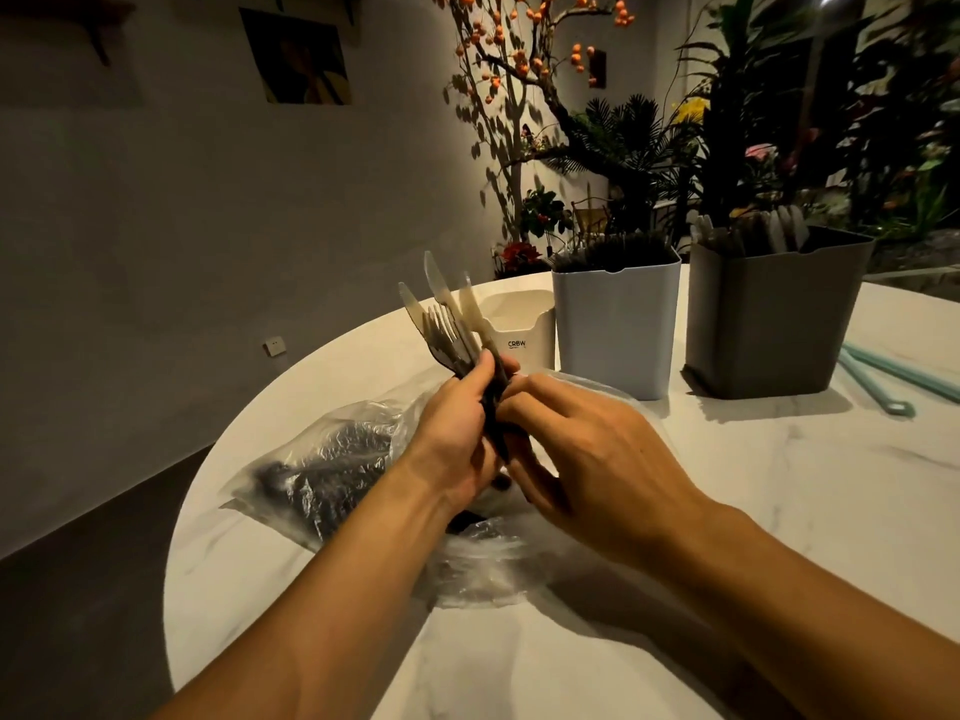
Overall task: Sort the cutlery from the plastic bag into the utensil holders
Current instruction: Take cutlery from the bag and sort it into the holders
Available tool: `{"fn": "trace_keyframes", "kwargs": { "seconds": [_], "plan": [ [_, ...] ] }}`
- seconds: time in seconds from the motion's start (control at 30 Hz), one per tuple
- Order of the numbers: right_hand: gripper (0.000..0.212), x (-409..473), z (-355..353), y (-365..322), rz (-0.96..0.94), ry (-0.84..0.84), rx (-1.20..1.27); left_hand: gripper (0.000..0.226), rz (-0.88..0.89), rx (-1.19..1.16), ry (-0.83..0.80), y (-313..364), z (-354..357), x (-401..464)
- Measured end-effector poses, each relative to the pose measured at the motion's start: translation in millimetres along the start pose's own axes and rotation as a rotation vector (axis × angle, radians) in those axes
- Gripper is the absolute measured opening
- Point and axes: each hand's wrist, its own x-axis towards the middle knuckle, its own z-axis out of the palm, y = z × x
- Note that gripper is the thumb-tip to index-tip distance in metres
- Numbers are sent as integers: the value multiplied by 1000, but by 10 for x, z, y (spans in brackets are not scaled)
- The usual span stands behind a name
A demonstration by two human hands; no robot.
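White marble-patterned stone forms the round table, which carries everything here. At its far side stand three utensil holders: a tall grey holder on the right with pale cutlery handles showing above its rim, a white holder just left of it packed with dark cutlery, and a smaller cream holder, lettered on its front, left again and partly behind the raised cutlery. A crumpled clear plastic bag lies on the table's near left, under both forearms, with dark cutlery visible inside it. Above the bag, the left hand has its fingers curled tightly round a bundle of knives and forks, handles in the fist, blades and tines fanning upward toward the cream holder. The right hand meets the bundle from the other side, its fingers bent and pinching the dark handles. Two pale green sticks lie on the table to the right of the grey holder.
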Motion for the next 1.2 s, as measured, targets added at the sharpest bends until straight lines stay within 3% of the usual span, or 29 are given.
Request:
{"fn": "trace_keyframes", "kwargs": {
  "seconds": [0.1,0.17,0.3,0.37,0.5,0.6,0.77,0.97,1.2],
  "plan": [
    [27,21,25,-13,57,83,-2,30,16,72,-26,-27,10,-7],
    [25,69,-27,17,225,192,62,28,6,58,-102,-27,-7,-9],
    [33,133,-175,169,750,261,614,29,-104,131,-331,-46,-21,-40],
    [27,113,-199,235,855,242,843,30,-163,163,-416,-88,16,-64],
    [13,58,-209,338,891,240,891,57,-263,108,-412,-158,38,-65],
    [9,55,-208,355,939,221,958,59,-280,96,-383,-182,10,-37],
    [28,104,-248,309,967,217,1054,68,-334,175,-402,-169,62,-108],
    [20,85,-283,348,975,274,1027,49,-283,304,-376,-194,96,-134],
    [12,52,-367,423,1013,256,1230,42,-160,369,-349,-194,101,-119]
  ]
}}
